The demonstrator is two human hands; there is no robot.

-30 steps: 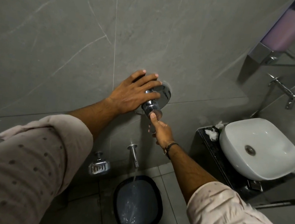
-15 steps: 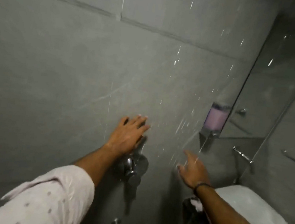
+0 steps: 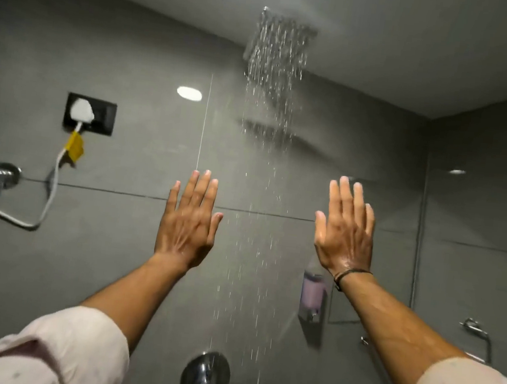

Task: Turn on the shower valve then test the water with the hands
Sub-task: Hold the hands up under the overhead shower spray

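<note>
Water falls in thin streams from the square shower head (image 3: 279, 33) under the ceiling. My left hand (image 3: 188, 222) is raised, flat and open, just left of the falling water. To the right of the stream, my right hand (image 3: 347, 231) is also raised and open, its skin wet, with a dark band on the wrist. The water drops pass between the two hands. The round chrome shower valve (image 3: 205, 378) sits on the grey wall low in the view, below both hands, with nothing touching it.
A black socket plate with a white plug (image 3: 90, 114) and cable is on the wall at left, above a chrome hose outlet (image 3: 3, 176). A soap dispenser (image 3: 313, 296) and a chrome towel ring (image 3: 479, 336) hang at right.
Both hands left the valve area and rose with fingers spread beside the falling water. The view tilted up from the valve and basin to the running shower head.
</note>
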